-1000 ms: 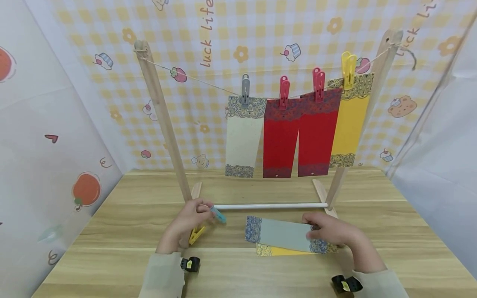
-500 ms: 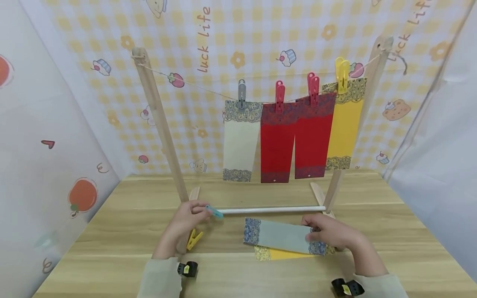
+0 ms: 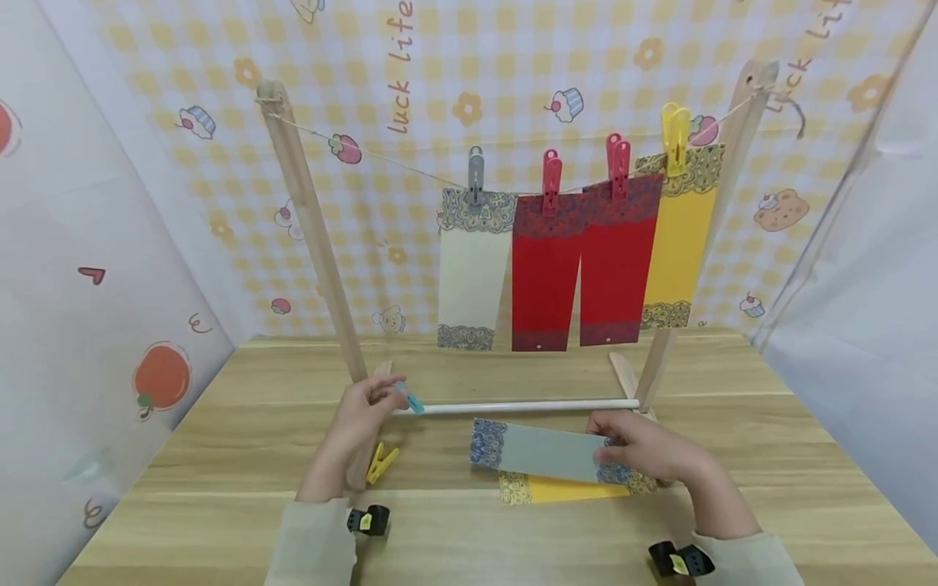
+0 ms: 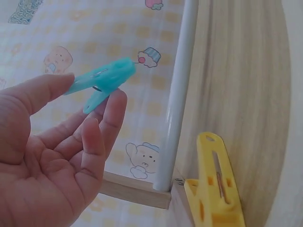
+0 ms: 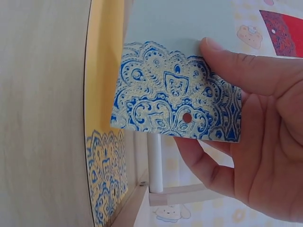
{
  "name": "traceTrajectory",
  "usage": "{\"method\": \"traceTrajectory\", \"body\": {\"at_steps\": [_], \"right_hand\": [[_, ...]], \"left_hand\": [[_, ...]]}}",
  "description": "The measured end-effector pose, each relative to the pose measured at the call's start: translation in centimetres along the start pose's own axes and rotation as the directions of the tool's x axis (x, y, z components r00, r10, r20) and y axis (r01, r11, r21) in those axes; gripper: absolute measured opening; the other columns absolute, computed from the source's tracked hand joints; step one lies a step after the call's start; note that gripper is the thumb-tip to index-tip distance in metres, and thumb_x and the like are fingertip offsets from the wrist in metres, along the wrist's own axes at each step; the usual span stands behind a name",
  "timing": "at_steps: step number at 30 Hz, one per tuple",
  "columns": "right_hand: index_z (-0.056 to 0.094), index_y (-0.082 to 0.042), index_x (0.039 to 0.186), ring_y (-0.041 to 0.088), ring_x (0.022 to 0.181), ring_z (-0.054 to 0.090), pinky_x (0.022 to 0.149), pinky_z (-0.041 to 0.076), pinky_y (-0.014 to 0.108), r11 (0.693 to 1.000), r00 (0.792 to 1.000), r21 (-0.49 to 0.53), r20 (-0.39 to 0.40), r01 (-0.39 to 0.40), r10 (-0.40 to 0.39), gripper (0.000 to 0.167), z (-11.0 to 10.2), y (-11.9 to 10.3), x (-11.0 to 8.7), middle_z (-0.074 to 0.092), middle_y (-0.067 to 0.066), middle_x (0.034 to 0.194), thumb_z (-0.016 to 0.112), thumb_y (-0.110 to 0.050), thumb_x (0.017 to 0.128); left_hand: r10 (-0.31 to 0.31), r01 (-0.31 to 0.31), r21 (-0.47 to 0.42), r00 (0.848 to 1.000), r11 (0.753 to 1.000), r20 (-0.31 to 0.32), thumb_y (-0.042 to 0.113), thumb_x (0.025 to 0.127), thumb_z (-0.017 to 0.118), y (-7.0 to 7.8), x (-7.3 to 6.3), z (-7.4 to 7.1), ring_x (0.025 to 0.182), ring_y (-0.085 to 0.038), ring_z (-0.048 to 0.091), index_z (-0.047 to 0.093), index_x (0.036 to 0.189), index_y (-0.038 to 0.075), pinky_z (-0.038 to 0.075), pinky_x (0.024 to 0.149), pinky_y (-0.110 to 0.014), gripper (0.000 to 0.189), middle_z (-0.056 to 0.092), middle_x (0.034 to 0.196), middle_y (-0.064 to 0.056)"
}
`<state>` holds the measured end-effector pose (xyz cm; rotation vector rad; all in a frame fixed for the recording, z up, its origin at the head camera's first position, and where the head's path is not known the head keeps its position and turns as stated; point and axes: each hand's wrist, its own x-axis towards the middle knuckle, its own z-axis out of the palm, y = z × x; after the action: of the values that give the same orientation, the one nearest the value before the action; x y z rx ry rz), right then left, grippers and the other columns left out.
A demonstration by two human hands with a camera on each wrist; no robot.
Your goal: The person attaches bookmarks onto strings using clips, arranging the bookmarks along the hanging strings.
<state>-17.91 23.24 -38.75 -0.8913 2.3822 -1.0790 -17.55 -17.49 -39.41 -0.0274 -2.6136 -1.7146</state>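
Between thumb and fingers my left hand [image 3: 364, 411] pinches a turquoise clothespin [image 4: 106, 78] by its handle ends, beside the rack's left post. My right hand [image 3: 645, 443] holds a pale blue-grey card [image 3: 550, 450] by its right end, thumb on the front and fingers behind. That card has blue lace-pattern borders and a small hole near one edge [image 5: 177, 94]. It overlaps a yellow card [image 3: 575, 488] lying on the table. A yellow clothespin [image 3: 382, 464] lies below my left hand, close to the rack's left foot.
A wooden rack carries a string [image 3: 381, 152] with a cream card [image 3: 472, 277], two red cards [image 3: 544, 281] and a yellow hanging card [image 3: 680, 244], pegged by grey, pink and yellow clothespins. A white rod [image 3: 528, 406] joins the posts low down. Patterned cloth hangs behind.
My left hand has shifted slightly up and left with the turquoise clothespin. The blue-grey card has risen a little in my right hand, showing more of the yellow card beneath.
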Motion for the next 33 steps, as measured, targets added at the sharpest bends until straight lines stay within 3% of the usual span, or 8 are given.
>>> {"method": "traceTrajectory", "body": {"at_steps": [4,8,13,16,19,22,26,33], "right_hand": [[0.056,-0.006,0.095,0.003,0.069,0.046,0.062,0.040,0.024,1.000,1.000,0.006,0.001,0.013,-0.013,0.011,0.1,-0.4,0.2,0.055,-0.003,0.079,0.064,-0.013,0.096],[0.056,-0.007,0.095,0.003,0.072,0.048,0.063,0.041,0.024,1.000,1.000,-0.002,-0.009,0.014,-0.014,0.011,0.1,-0.7,0.3,0.057,-0.003,0.082,0.064,-0.014,0.095],[0.056,-0.008,0.095,0.004,0.076,0.050,0.065,0.041,0.024,1.000,1.000,-0.004,-0.019,0.011,-0.011,0.010,0.2,-0.8,0.4,0.058,-0.002,0.085,0.064,-0.013,0.095],[0.056,-0.008,0.095,0.005,0.077,0.050,0.065,0.042,0.024,1.000,1.000,0.005,-0.021,0.012,-0.012,0.010,0.2,-0.9,0.4,0.058,-0.002,0.085,0.064,-0.014,0.095],[0.056,-0.008,0.095,0.005,0.077,0.051,0.065,0.042,0.024,1.000,0.999,0.007,-0.027,0.018,-0.018,0.010,0.2,-1.0,0.3,0.057,-0.002,0.085,0.064,-0.014,0.095],[0.056,-0.009,0.095,0.005,0.076,0.051,0.065,0.042,0.024,1.000,0.999,0.005,-0.034,0.023,-0.023,0.010,0.2,-1.0,0.3,0.055,-0.002,0.083,0.064,-0.015,0.096],[0.055,-0.009,0.095,0.004,0.075,0.050,0.064,0.042,0.024,0.999,0.998,0.003,-0.039,0.039,-0.039,0.011,0.3,-1.1,0.2,0.054,-0.003,0.082,0.064,-0.015,0.096],[0.055,-0.010,0.094,0.004,0.081,0.052,0.067,0.042,0.024,0.996,0.995,-0.043,-0.066,0.074,-0.077,0.011,0.2,-1.6,0.2,0.053,-0.003,0.084,0.064,-0.016,0.096]], "left_hand": [[0.016,-0.016,0.001,1.000,1.000,-0.007,0.016,0.101,0.057,0.3,0.0,-0.1,0.100,-0.019,0.069,0.051,0.140,-0.002,0.051,0.096,-0.033,0.044,0.073,0.103,-0.014],[0.001,-0.001,0.000,0.999,1.000,-0.032,0.019,0.100,0.060,0.7,0.0,-0.1,0.112,-0.025,0.067,0.048,0.145,0.001,0.052,0.100,-0.034,0.050,0.072,0.114,-0.016],[-0.013,0.012,-0.009,0.998,1.000,-0.058,0.019,0.097,0.066,1.1,-0.2,-0.1,0.119,-0.028,0.065,0.056,0.136,-0.001,0.049,0.106,-0.041,0.045,0.070,0.121,-0.017],[-0.010,0.009,-0.019,0.998,1.000,-0.058,0.015,0.096,0.066,1.3,-0.3,-0.1,0.115,-0.025,0.067,0.058,0.132,-0.004,0.052,0.101,-0.033,0.041,0.071,0.120,-0.018],[-0.003,0.001,-0.052,0.999,0.999,-0.045,0.013,0.097,0.065,1.5,-0.4,-0.3,0.108,-0.011,0.067,0.056,0.133,-0.004,0.052,0.094,-0.019,0.041,0.072,0.118,-0.016],[0.004,-0.008,-0.096,0.999,0.995,-0.032,0.013,0.098,0.063,1.7,-0.5,-0.5,0.115,-0.010,0.062,0.052,0.136,-0.004,0.048,0.092,-0.012,0.043,0.071,0.119,-0.014],[-0.002,-0.002,-0.131,1.000,0.991,-0.025,0.015,0.099,0.062,2.0,-0.8,-0.6,0.130,-0.022,0.054,0.051,0.138,-0.002,0.045,0.101,-0.020,0.044,0.071,0.122,-0.011],[-0.006,0.001,-0.144,1.000,0.990,-0.029,0.017,0.099,0.062,2.7,-1.3,-0.9,0.124,-0.018,0.059,0.053,0.137,-0.002,0.040,0.113,-0.044,0.043,0.071,0.123,-0.013]]}}
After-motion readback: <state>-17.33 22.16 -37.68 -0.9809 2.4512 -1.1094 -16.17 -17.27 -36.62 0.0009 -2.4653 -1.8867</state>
